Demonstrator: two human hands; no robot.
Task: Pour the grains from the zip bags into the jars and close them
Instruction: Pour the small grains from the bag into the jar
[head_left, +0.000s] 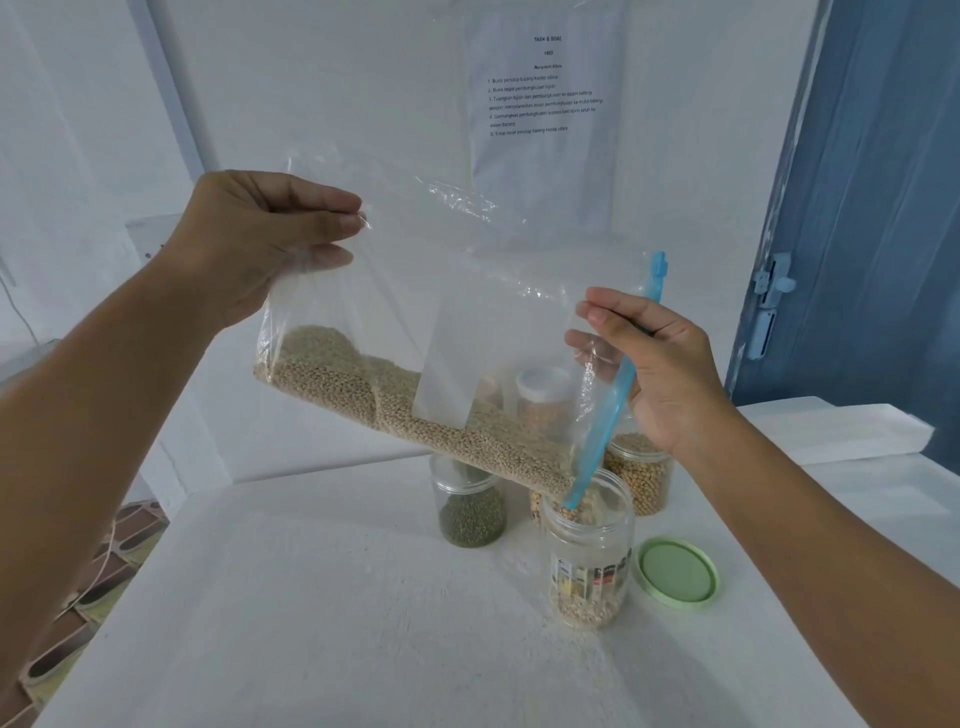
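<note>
Grains (415, 415) slide down our tilted bag (441, 322) into the open jar (589, 551) on the table (311, 597). Our left hand (260, 244) pinches the raised bottom corner. Our right hand (660, 364) grips the blue zip edge (608, 410) above the jar's mouth.

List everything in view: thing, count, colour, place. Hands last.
zip bag: one, clear with a blue zip strip, held tilted above the jars, its low corner at the front jar's mouth
pale grains: one heap, beige, along the bag's lower edge
front jar: one, clear, open, a few grains at the bottom, on the white table
lid: one, green, lying on the table right of the front jar
green-grain jar: one, clear, behind and left of the front jar
yellow-grain jar: one, clear, behind the front jar
printed sheet: one, white, on the wall
left hand: pinches the bag's raised corner
right hand: holds the zip end
</note>
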